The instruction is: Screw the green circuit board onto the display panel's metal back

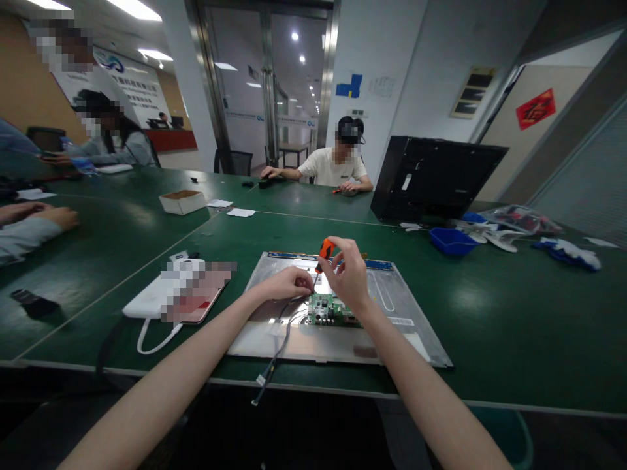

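My right hand (349, 274) grips an orange and black screwdriver (326, 251) by its handle, the shaft slanting down to the far left corner of a green circuit board (326, 310). Close to the screwdriver's tip, my left hand (294, 284) has its fingers pinched together at the board's edge; whatever lies between them is too small to make out. The board sits on the silver metal back of a display panel (411, 307), which lies flat on the table. Dark cables (281, 346) run from the board over the panel's near edge.
Left of the panel lie a white power bank (157, 297) and a phone (210, 297), joined by a white cable (157, 346). A black monitor housing (431, 176), a blue tray (451, 241) and a white box (183, 202) stand farther back. Other people sit around the green table (514, 326).
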### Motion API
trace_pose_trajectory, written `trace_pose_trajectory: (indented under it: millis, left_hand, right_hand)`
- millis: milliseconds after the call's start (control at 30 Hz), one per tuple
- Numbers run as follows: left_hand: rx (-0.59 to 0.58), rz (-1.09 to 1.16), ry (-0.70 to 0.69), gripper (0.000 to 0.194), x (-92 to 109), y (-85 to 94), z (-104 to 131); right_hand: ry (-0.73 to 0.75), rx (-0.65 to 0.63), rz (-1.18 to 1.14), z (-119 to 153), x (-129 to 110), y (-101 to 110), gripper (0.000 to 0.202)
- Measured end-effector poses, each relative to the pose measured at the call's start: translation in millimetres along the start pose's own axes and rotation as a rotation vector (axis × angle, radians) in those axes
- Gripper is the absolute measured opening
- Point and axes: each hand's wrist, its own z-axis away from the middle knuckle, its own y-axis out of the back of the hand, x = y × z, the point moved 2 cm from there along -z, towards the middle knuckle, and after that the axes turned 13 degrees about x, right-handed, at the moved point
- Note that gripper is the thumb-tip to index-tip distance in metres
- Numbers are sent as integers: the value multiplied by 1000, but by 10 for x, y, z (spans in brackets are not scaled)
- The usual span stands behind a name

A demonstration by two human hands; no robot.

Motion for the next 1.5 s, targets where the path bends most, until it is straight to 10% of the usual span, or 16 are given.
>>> trace_pose_trajectory:
  millis: [1500]
  left_hand:
    - [3, 26, -6, 9, -126, -23, 6]
  right_hand:
    - [-6, -40, -18, 91, 96, -31, 47]
